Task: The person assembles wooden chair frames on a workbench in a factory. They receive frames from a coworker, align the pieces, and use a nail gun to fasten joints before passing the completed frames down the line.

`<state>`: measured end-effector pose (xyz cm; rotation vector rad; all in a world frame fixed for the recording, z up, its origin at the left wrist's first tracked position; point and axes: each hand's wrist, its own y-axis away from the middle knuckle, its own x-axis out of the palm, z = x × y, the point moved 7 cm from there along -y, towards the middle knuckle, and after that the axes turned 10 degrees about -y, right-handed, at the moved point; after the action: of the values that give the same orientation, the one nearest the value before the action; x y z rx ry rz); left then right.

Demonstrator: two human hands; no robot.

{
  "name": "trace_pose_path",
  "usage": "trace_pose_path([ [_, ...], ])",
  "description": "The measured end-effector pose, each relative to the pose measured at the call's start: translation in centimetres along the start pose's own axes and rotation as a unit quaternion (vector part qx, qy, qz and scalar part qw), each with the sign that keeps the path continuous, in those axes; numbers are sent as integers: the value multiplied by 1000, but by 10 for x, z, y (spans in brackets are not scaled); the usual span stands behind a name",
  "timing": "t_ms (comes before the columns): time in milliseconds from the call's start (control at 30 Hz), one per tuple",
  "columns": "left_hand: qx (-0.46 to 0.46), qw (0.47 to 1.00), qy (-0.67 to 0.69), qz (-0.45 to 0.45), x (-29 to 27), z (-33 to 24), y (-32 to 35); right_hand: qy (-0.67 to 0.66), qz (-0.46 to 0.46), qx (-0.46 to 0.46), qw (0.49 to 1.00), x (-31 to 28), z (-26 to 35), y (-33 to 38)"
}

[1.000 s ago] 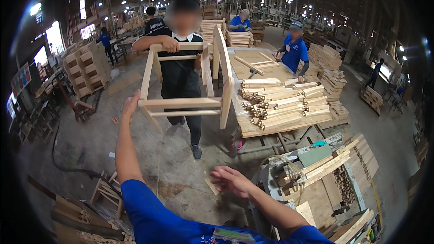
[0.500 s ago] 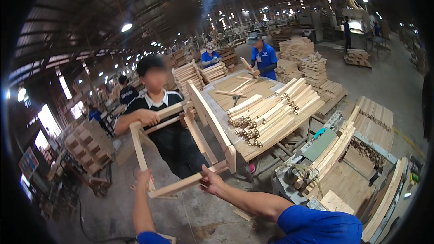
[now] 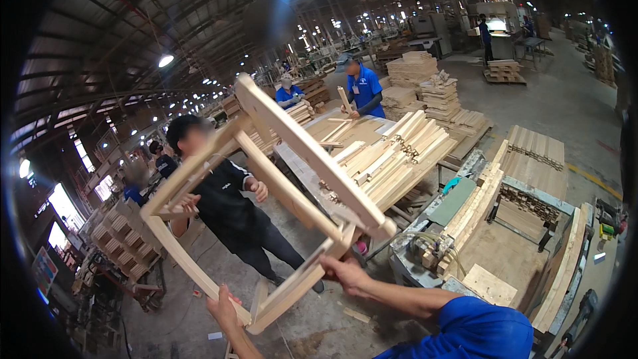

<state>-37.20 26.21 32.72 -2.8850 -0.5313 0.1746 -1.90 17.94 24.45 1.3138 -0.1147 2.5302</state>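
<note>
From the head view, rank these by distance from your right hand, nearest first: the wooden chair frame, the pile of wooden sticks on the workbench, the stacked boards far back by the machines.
1. Wooden chair frame: gripped by the right hand at its lower corner.
2. Pile of wooden sticks: on the workbench just beyond, up and right.
3. Stacked boards: far back, upper right, on the floor.

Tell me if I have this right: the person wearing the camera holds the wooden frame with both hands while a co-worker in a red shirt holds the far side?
Not quite. In the head view the co-worker's shirt is black, not red. The rest stands: the left hand and right hand grip the near end of the wooden frame, and the co-worker holds the far side.
</note>
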Motion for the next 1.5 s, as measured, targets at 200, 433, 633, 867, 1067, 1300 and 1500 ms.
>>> trace_pose_path([
  [200, 22, 957, 274, 89, 90, -79, 68, 9, 90, -299, 950, 58, 162, 52],
  [433, 413, 885, 144, 161, 185, -184, 183, 9, -46, -477, 878, 4, 310, 138],
  [633, 670, 739, -60, 15, 174, -408, 245, 22, -51, -554, 831, -97, 427, 301],
  [867, 389, 690, 104, 602, 387, -346, 358, 147, -293, -591, 737, -188, 459, 483],
  [1067, 208, 649, 142, 718, 459, -221, 455, 253, -448, -518, 683, -227, 450, 565],
  [1300, 118, 595, 116, 786, 519, -146, 481, 267, -564, -435, 649, -238, 439, 555],
  [1500, 64, 559, 66, 824, 558, -114, 481, 255, -613, -377, 645, -262, 450, 523],
])
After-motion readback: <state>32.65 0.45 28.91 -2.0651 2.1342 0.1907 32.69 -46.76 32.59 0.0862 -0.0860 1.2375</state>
